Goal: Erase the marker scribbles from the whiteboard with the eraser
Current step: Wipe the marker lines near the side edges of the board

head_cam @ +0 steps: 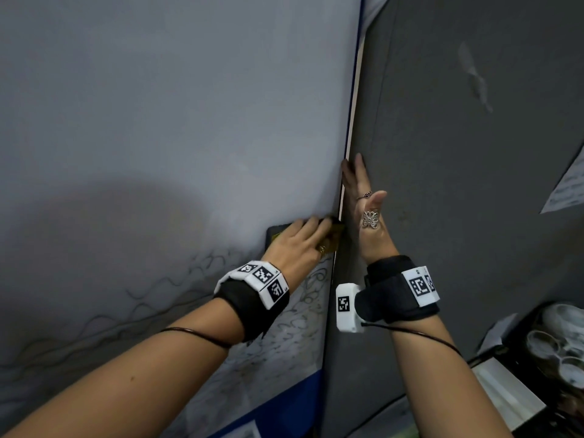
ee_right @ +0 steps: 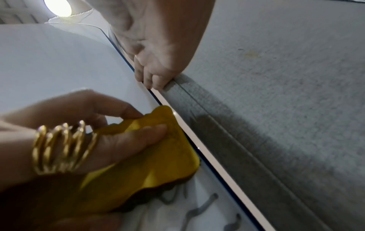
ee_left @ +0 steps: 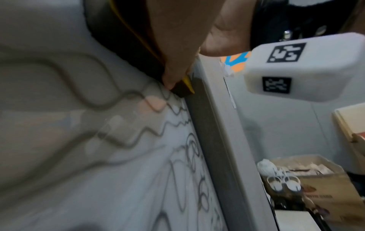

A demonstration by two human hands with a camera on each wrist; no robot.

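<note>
Pressing flat against the whiteboard (head_cam: 164,128), the yellow eraser (ee_right: 158,156) sits at the board's right edge, its dark pad on the surface and black scribbles (head_cam: 303,298) just below it. The left hand (head_cam: 300,241) grasps the eraser, fingers laid over its yellow back and thumb pinching its lower side, a gold ring on one finger. The right hand (head_cam: 363,200) is released, fingers straight, its fingertips touching the board's edge where that meets the grey partition (head_cam: 474,153). The board above the eraser shows no marks. A cardboard box (ee_left: 326,187) of white objects stands lower right.
</note>
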